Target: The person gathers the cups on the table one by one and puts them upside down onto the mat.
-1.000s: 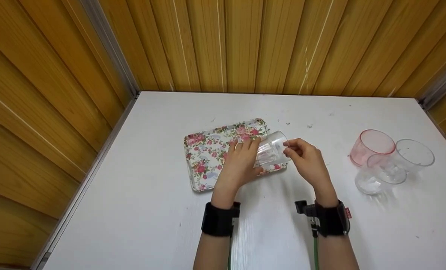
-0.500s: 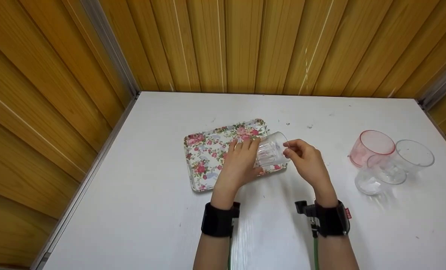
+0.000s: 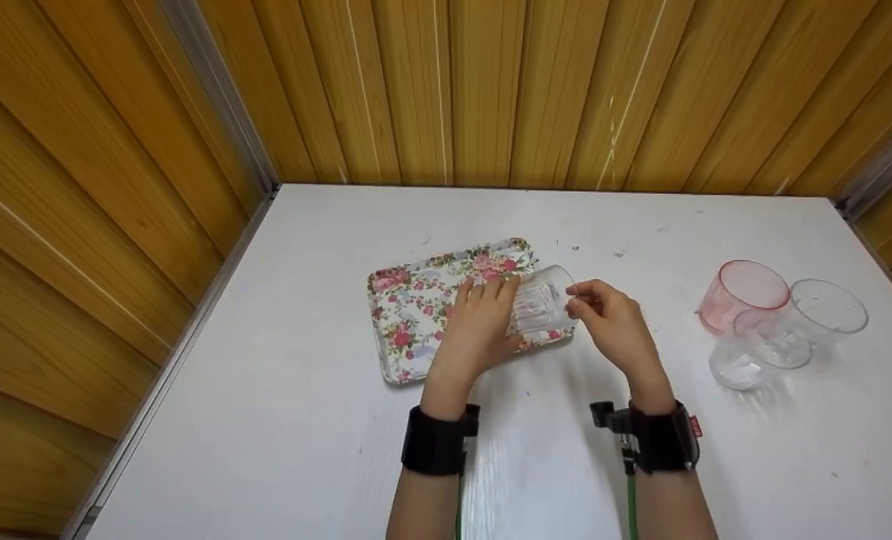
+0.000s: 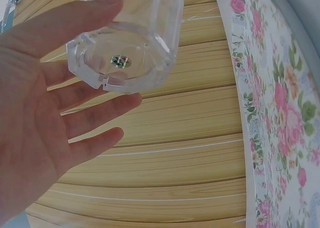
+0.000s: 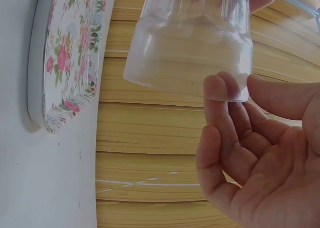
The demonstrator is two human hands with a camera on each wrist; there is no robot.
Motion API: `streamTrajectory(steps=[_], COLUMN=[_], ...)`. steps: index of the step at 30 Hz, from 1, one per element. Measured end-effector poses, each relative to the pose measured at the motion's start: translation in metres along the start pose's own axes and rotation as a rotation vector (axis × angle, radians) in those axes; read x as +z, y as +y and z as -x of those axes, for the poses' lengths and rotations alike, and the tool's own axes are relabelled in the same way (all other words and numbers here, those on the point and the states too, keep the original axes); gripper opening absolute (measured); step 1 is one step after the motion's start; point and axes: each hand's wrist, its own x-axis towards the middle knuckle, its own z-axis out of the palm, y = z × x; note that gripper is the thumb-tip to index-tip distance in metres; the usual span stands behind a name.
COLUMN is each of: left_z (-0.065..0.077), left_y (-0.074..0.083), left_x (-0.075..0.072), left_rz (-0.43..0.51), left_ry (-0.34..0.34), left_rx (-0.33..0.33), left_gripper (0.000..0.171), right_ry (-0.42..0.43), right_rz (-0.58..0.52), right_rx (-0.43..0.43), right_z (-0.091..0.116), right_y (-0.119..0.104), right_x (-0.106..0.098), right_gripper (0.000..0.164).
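Note:
A clear drinking glass (image 3: 545,301) with a ridged lower part lies tilted on its side between my hands, over the right part of a floral tray (image 3: 408,319). My left hand (image 3: 474,334) holds it near the base, thumb on one side and fingers on the other. In the left wrist view its faceted base (image 4: 160,67) faces the camera, the last two fingers standing off it. At the other end my right hand (image 3: 617,324) pinches the rim between thumb and fingertips. The right wrist view shows the smooth band (image 5: 185,62) by the rim, see-through, with nothing visible inside.
To the right on the white table (image 3: 303,450) stand a pink glass (image 3: 731,307), a clear glass bowl (image 3: 832,311) and a clear stemmed glass (image 3: 742,367) close together. Wood-patterned walls (image 3: 476,90) rise at the back and left.
Both hands keep their grip in nearly the same place. The glass has dipped very slightly at the rim, and its ridges catch the light differently.

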Motion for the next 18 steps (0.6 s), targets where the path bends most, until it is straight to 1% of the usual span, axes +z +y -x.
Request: streamTrajectory(steps=[8, 18], left_z=[0.0006, 0.0012], left_y=[-0.0001, 0.0007], left_x=[-0.0011, -0.0029], left_rz=[0.0, -0.017], left_ry=[0.013, 0.025], left_rx=[0.001, 0.005], left_gripper=[0.074, 0.072], right_ry=[-0.004, -0.019], right_rz=[0.032, 0.04], right_rx=[0.001, -0.008], right_z=[-0.0004, -0.001], right_y=[0.0, 0.002], right_x=[0.0011, 0.0011], right_gripper=[0.024, 0.026])
